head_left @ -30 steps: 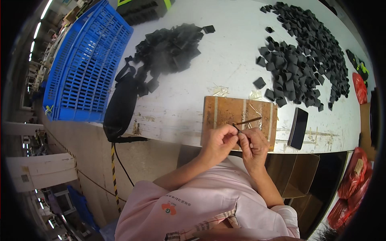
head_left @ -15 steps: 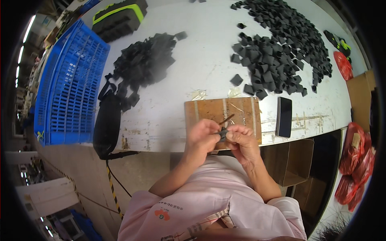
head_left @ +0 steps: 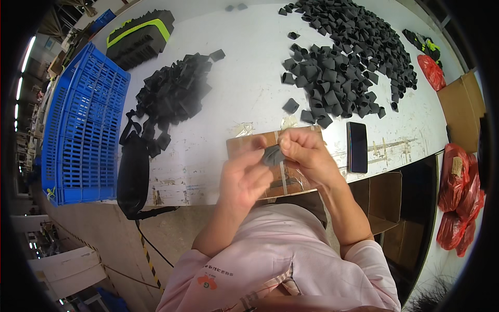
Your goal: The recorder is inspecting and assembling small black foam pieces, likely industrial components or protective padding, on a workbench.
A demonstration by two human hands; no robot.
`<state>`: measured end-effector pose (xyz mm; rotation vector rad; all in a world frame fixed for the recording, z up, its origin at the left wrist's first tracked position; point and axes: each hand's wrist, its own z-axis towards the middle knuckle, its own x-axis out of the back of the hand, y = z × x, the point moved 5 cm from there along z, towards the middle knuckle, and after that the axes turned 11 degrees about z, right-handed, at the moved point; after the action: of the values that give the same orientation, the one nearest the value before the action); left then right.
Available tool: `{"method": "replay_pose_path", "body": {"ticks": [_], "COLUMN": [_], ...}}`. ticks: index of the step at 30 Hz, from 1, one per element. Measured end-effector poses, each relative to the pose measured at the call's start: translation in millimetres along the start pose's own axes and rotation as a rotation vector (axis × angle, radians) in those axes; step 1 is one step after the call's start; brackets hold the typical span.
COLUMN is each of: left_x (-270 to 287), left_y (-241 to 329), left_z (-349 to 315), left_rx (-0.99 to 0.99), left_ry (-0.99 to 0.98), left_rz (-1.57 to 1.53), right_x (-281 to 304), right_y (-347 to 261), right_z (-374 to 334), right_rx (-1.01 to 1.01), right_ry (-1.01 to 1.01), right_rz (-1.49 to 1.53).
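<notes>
A small dark grey fabric piece (head_left: 273, 156) is between my two hands, above a brown taped board (head_left: 236, 148) at the table's near edge. My right hand (head_left: 307, 156) pinches its upper right edge between thumb and curled fingers. My left hand (head_left: 243, 176) is curled at the piece's left side, its fingertips against it and somewhat blurred. Beyond my hands on the right spreads a big heap of dark grey folded loops (head_left: 338, 78). To the left lies a looser pile of flat dark pieces (head_left: 174, 91).
A blue plastic crate (head_left: 86, 130) stands at the left, with a black pouch (head_left: 132, 177) beside it. A phone (head_left: 357, 148) lies right of the board. Dark strips with a yellow-green band (head_left: 140, 39) sit far left; red plastic bags (head_left: 457, 192) are at the right.
My hands have lifted and drawn slightly apart, and more of the fabric piece shows. The thin brown stick seen by my left fingers no longer shows. The whole view has shifted a little.
</notes>
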<state>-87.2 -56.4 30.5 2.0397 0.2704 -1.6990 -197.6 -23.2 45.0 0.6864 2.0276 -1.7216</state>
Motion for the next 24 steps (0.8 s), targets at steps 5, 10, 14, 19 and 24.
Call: {"method": "replay_pose_path", "body": {"ticks": [5,10,14,19,24], "left_x": [22.3,6.9,-31.5,-34.7,-24.4], "left_y": [-6.9,10.7,24.5,18.1,20.6], "left_z": [0.9,-5.2,-9.0,-4.6,-8.1], "left_rx": [-0.025,-0.362,-0.838,-0.832,-0.761], "left_ry": [0.168,0.416,0.210,0.094,0.280], "left_rz": [0.105,0.850,1.691,1.653,1.160], "right_x": [10.1,15.6,6.2,-26.9,-34.1], "right_y": [21.6,13.9,-11.4,-22.3,-17.9], "right_z": [-4.4,-3.1,-19.9,-40.2,-37.4], "right_rx": [0.027,0.015,0.437,0.919,0.978], "right_ry": [0.009,0.043,0.283,0.248,0.233], "right_rz": [0.065,-0.134,-0.668,-1.139,-1.287]}}
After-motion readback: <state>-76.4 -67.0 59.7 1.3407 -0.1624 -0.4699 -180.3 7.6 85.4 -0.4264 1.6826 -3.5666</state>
